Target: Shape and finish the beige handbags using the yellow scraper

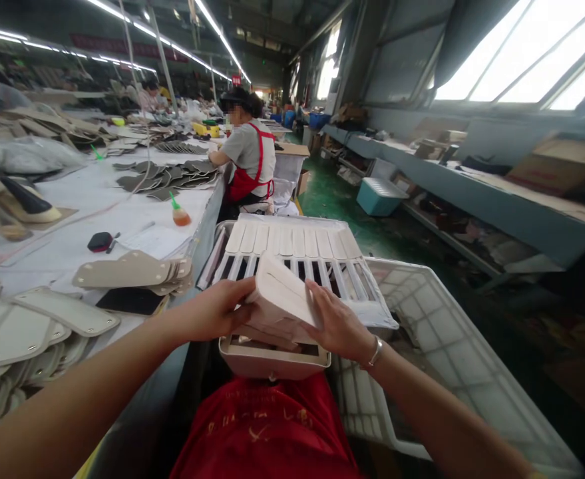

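worktop (140, 216) under a pale cover stretches along our left, bearing fanned dark grey pieces (167, 177) farther off and cream pieces (22, 326) close to our left arm. beside its far part is another person (252, 156) in a grey shirt with red straps. to our right stands a white crate (454, 332) with gridded walls, and straight ahead a white rack (383, 311) carries a row of pale strips (285, 239), its right end overlapping the crate in our view. we wear a red apron (267, 442), near a pale box (277, 364). just above that box, in front of the rack, we hold a pale piece (283, 287) tilted between both hands. our left hand (229, 306) has its grip narrow on the piece's left side; our right hand (337, 324) holds its right side. on the worktop, a bottle (180, 216) of amber liquid with a green tip stands near a small black case (100, 241). around our right wrist is a thin bracelet (376, 351); smallest is the metal knob (272, 376) on the box's front.
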`<state>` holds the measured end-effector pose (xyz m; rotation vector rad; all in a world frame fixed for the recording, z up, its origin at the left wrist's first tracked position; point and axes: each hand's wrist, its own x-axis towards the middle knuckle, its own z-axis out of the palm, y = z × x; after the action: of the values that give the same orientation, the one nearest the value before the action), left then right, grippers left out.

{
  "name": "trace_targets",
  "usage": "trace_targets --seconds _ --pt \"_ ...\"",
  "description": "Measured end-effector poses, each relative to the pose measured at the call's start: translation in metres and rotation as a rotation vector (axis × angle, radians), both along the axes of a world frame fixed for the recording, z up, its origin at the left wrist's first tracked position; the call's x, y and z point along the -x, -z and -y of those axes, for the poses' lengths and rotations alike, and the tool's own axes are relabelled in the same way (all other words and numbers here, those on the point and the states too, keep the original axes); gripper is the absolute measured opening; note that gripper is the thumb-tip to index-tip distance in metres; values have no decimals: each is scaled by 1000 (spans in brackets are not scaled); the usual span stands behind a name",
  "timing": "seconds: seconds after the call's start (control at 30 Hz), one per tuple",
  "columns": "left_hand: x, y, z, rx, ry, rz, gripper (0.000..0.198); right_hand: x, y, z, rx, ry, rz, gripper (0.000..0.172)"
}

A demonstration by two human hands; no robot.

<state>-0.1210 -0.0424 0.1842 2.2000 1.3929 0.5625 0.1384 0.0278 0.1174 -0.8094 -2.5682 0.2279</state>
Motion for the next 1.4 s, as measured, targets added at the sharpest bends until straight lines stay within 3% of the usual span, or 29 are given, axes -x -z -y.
trace_targets --seconds 0.17,0.33,0.53,0.67,0.77,0.87,1.0,1.13,1.27,1.4 --pt "7 41 5 13 -135 -73 25 -8 30 14 -17 116 88 78" --pt "13 76 13 61 -200 71 30 -20 40 19 -88 196 179 80" --pt "27 103 28 102 -616 442 33 -6 49 21 -127 108 243 84" --pt "27 125 36 153 -698 719 39 14 60 19 -121 -2 246 82" --pt "22 140 35 171 -716 813 43 19 68 12 -133 -24 267 66" --pt "15 152 31 186 -746 720 46 16 72 6 -155 -22 288 51" --pt "8 161 23 212 -737 461 44 10 70 7 -156 -90 315 50" --pt "12 166 18 209 -687 369 55 14 66 9 -149 -134 374 52" --pt "14 159 12 85 -631 23 58 25 64 9 -125 -159 460 53" --pt "-11 144 11 -130 -564 -289 49 37 63 13 -34 -103 486 58"
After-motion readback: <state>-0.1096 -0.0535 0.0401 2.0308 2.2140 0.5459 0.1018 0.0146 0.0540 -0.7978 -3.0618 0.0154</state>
